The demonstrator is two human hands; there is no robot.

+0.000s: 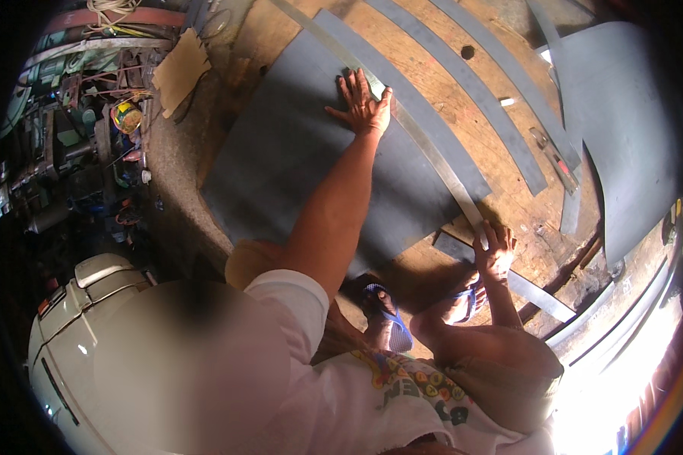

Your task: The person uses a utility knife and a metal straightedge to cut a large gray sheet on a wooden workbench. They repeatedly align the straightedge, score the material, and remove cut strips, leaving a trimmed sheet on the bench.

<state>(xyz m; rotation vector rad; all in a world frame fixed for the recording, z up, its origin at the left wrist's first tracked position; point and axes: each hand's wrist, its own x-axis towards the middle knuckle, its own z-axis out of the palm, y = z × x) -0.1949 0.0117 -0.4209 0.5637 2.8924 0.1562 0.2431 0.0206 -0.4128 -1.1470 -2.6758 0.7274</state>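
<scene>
A large dark grey sheet [281, 136] lies on a worn wooden board, its surface partly in shade. Across it runs a long, shiny metal straightedge [432, 155], close to the sheet's right edge. My left hand [364, 104] presses flat on the sheet and the straightedge, fingers spread, near the upper middle. Down at the near end of the straightedge, past the sheet's edge, my right hand [496, 249] has its fingers bent around the strip's tip. My feet in blue-strapped sandals [393, 326] are just below the sheet.
Curved grey strips [470, 98] lie to the right, beside a small marking tool [561, 163] and a white chalk-like piece [506, 101]. Another grey sheet [630, 114] stands farther right. Cluttered scrap [91, 136] fills the left; a white scooter [68, 341] stands lower left.
</scene>
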